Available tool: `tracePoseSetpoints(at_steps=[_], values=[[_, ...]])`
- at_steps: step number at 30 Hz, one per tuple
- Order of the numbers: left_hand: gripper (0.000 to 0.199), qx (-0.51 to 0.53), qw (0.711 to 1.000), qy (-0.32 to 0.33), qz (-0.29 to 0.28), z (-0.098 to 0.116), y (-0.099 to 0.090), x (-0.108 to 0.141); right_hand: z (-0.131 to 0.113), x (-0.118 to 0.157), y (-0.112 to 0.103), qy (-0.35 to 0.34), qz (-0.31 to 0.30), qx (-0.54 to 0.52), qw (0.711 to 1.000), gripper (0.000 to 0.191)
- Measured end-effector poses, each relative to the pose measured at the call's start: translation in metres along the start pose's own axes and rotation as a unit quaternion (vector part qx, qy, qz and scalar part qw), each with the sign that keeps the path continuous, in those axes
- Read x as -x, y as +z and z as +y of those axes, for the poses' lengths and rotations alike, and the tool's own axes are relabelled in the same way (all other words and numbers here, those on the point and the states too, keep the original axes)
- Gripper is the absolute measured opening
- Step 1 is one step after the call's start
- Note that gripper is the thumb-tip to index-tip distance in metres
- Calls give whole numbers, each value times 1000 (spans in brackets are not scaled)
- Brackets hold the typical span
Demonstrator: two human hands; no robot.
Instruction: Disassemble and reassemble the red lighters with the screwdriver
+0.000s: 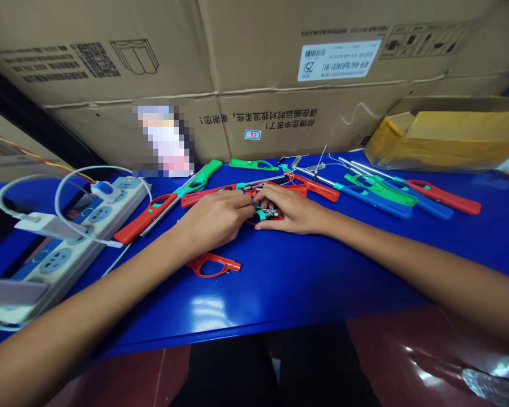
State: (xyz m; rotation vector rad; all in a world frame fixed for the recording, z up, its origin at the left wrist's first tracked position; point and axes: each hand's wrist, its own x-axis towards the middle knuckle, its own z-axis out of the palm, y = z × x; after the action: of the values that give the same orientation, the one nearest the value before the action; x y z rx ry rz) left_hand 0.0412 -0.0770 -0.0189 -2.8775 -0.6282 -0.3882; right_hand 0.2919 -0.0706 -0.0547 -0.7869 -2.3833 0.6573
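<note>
An opened red gas lighter [268,214] shows between my hands, with a green trigger part and thin wires inside it. My right hand [294,210] curls around its right side, fingers bent over it and thumb along the near edge. My left hand [220,219] is closed at the left, fingertips pinched together against the work; what they pinch is hidden. A loose red handle shell [214,265] lies in front of my left hand, partly covered by it. Just beyond my hands are more red lighter pieces [318,186] and metal tubes.
Several long lighters, among them a blue one [377,200] and a red one [445,196], lie at the right. A red-green lighter [146,219] lies left, beside a power strip [68,249] with cables. Behind stand a large carton [254,68] and an open yellow-taped box [453,138].
</note>
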Motion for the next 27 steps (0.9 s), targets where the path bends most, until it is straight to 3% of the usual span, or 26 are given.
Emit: tracePoseSetpoints(at_steps=[10,15,27], values=[[22,-18,1000,-9,19,1,-1,-3,-3,-1,-3,-3,-8,-2,1000,41],[23,-12,1000,-9,21,1,0,-1,-5,0,-7,-3,-34,-46,998,13],[21,52,998,-33,25,-3,4,3,-7,-2,-10,12,-76,-54,996,24]])
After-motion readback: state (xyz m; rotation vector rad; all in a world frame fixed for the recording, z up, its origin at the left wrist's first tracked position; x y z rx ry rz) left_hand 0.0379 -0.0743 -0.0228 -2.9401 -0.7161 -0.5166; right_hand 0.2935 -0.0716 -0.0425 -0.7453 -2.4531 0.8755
